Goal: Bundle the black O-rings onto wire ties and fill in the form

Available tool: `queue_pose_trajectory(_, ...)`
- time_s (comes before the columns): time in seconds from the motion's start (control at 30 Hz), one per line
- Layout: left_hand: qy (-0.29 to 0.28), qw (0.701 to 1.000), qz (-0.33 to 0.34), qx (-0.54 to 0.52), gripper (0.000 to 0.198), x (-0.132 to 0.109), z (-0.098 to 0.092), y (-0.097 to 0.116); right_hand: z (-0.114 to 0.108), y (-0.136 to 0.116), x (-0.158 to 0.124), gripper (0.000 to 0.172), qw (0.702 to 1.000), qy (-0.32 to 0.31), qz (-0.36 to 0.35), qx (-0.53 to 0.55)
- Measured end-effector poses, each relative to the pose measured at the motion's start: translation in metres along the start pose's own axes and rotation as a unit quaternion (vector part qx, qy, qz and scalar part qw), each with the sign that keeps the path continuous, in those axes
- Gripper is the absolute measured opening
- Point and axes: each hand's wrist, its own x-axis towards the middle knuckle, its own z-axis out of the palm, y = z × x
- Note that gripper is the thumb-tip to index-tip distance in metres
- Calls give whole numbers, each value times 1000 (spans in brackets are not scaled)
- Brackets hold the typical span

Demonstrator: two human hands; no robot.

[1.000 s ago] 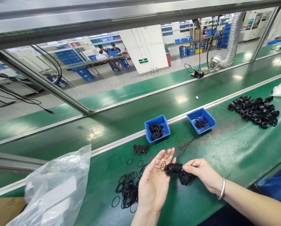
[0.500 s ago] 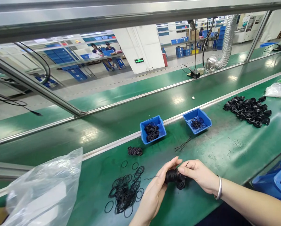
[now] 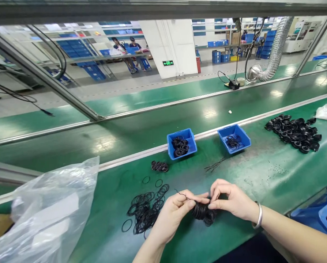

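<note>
A bundle of thin black rubber rings (image 3: 201, 211) hangs between my two hands, low on the green belt (image 3: 265, 182). My left hand (image 3: 172, 215) pinches its near side, and one loose ring trails from those fingers. My right hand (image 3: 230, 201) grips the far side with its fingertips. To the left of my hands lies a loose heap of similar rings (image 3: 145, 210), and a small tight bunch of rings (image 3: 159, 166) sits beyond it. Part of the bundle is hidden behind my fingers.
Two blue bins (image 3: 181, 132) (image 3: 229, 128) hold rings. Thin black wires (image 3: 214, 165) and a pile of black rubber parts (image 3: 292, 133) lie on the belt. A clear plastic bag (image 3: 45, 215) covers the lower left, and a blue crate (image 3: 314, 215) stands lower right.
My left hand has turned from palm-up under the bundle to gripping it from the side. My right hand has shifted its fingers on the rings, and the view has tilted slightly.
</note>
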Motion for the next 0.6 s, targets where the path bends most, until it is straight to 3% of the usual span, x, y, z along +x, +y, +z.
queue_pose_trajectory(0.07,-25,999,-3,-27,26,1,1,-5,-4,-6,0,31,996,-9,-24,-91)
queue_pose_trajectory(0.2,-79,996,-39,-33,26,1,2,-5,-12,-16,-3,22,983,-109,-17,-149)
queue_pose_trajectory(0.3,-132,989,-61,-28,23,2,6,-2,-13,-18,-3,15,964,-157,-68,-204)
queue_pose_trajectory(0.4,-145,986,-68,-44,19,3,10,-2,-11,-17,-1,13,954,-164,-108,-225)
queue_pose_trajectory(0.5,-120,985,-75,-103,21,2,13,-6,-10,-16,0,15,943,-138,-175,-248)
queue_pose_trajectory(0.6,-104,980,-97,-139,25,1,14,-11,-11,-19,1,15,900,-122,-285,-307)
